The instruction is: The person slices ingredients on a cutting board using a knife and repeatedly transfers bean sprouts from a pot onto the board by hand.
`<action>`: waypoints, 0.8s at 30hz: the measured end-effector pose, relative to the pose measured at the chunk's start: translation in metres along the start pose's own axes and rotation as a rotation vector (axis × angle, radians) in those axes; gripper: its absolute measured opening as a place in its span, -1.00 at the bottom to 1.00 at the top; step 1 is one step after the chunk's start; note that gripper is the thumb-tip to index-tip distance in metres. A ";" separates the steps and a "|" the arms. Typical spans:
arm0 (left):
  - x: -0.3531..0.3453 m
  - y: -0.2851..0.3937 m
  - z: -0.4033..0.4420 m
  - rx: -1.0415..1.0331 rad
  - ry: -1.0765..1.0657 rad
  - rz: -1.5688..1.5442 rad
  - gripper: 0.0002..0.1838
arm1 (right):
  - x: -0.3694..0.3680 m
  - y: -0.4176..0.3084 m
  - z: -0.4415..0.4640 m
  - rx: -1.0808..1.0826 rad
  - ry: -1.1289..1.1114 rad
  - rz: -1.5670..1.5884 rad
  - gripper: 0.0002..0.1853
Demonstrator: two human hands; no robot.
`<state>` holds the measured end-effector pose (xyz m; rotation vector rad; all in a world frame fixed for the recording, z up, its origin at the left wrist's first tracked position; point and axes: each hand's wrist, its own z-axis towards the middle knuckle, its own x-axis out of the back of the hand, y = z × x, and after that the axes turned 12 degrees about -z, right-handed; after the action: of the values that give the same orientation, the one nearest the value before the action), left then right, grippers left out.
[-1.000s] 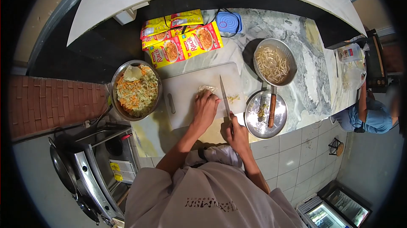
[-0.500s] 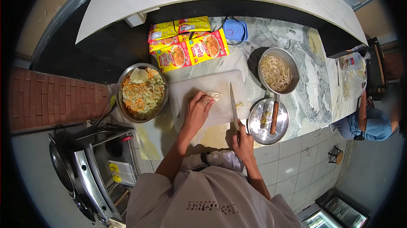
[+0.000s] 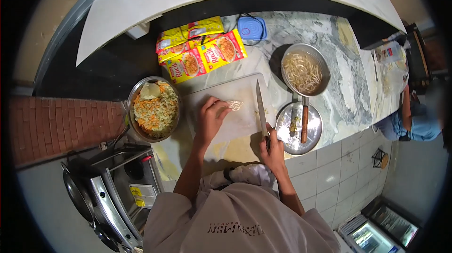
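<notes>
My left hand (image 3: 213,116) pinches the left end of a small bundle of pale sprouts (image 3: 235,105) over the white cutting board (image 3: 226,130). In my right hand (image 3: 271,147) is the handle of a knife (image 3: 261,108), its blade pointing away from me near the board's right edge. A few greenish scraps lie beside the blade. To the right, a metal plate (image 3: 310,137) holds more scraps under the wooden handle of a pan (image 3: 322,81) of sprouts in liquid. A bowl (image 3: 176,116) of shredded vegetables stands left of the board.
Yellow and red seasoning packets (image 3: 190,64) and a blue square lid or scale (image 3: 252,28) lie at the back of the marble counter (image 3: 343,64). A person in blue (image 3: 421,121) is at the far right. A stove (image 3: 106,201) stands at lower left.
My left hand has moved left, away from the knife, with the sprout bundle now showing at its fingertips. The knife stays in my right hand, and the camera view has shifted.
</notes>
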<state>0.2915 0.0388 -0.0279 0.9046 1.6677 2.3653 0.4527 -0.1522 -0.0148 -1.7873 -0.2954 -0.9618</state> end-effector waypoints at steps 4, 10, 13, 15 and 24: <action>0.006 0.003 0.006 -0.016 0.023 0.010 -0.80 | 0.004 0.006 0.000 0.046 0.056 0.037 -0.47; 0.001 0.014 0.047 -0.017 -0.060 -0.001 -0.84 | 0.022 0.005 0.003 -0.002 0.077 0.117 -0.50; -0.016 0.032 0.078 -0.060 -0.103 -0.075 -0.84 | 0.032 0.006 0.004 -0.017 0.154 0.177 -0.50; -0.030 0.052 0.098 -0.132 -0.182 -0.117 -0.82 | 0.036 0.014 0.006 -0.029 0.222 0.169 -0.50; -0.107 0.091 0.180 -0.208 -0.540 -0.017 -0.75 | 0.078 0.029 0.012 -0.255 0.475 0.328 -0.54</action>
<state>0.4954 0.1068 0.0494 1.3241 1.1920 1.9837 0.5260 -0.1729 0.0201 -1.6969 0.4236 -1.1809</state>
